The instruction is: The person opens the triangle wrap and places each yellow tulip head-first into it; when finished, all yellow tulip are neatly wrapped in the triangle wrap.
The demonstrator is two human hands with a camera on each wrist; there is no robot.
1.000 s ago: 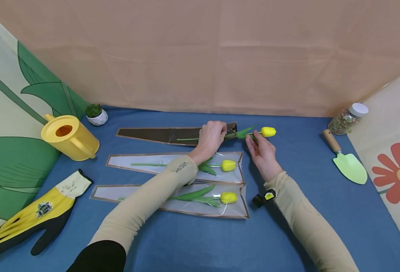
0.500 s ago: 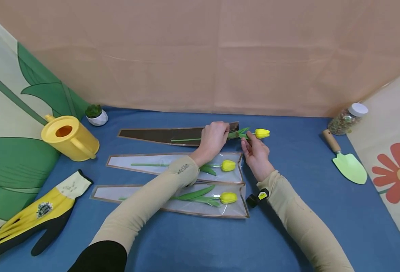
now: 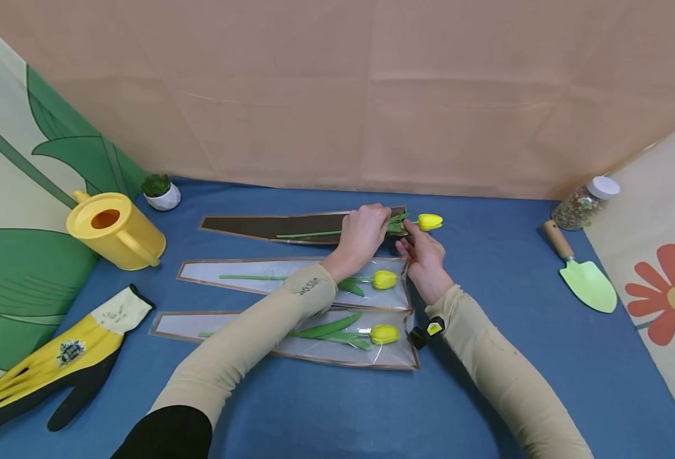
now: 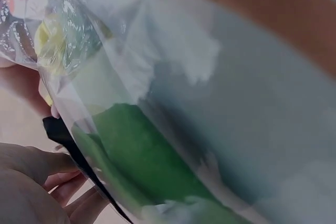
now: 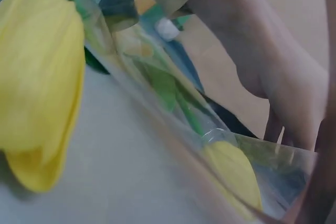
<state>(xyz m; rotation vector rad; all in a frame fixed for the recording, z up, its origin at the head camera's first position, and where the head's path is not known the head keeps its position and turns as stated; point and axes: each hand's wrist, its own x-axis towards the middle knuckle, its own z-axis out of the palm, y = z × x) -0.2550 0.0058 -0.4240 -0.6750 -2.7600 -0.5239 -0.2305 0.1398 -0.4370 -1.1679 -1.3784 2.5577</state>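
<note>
At the back, a long dark flower sleeve (image 3: pixel 245 225) with a brown border lies on the table, its wide mouth to the right. My left hand (image 3: pixel 364 233) holds it near the mouth; in the left wrist view the fingers (image 4: pixel 37 163) are at a dark edge. A yellow tulip (image 3: pixel 429 222) has its green stem along the sleeve and its bloom beyond the mouth. My right hand (image 3: pixel 424 255) pinches it just below the bloom, by the leaves. Nearer me lie two clear sleeves, each with a yellow tulip inside, one (image 3: pixel 384 279) behind the other (image 3: pixel 384 334).
A yellow watering can (image 3: pixel 116 231), a small potted succulent (image 3: pixel 162 192) and a yellow-black glove (image 3: pixel 73 350) are at the left. On the right stand a white-lidded jar (image 3: pixel 582 203) and a green trowel (image 3: pixel 589 285) with a wooden handle. My left sleeve crosses the nearer wrapped tulips.
My right hand has moved left with the tulip, whose stem reaches farther along the dark sleeve. The left hand has shifted slightly right and keeps its hold.
</note>
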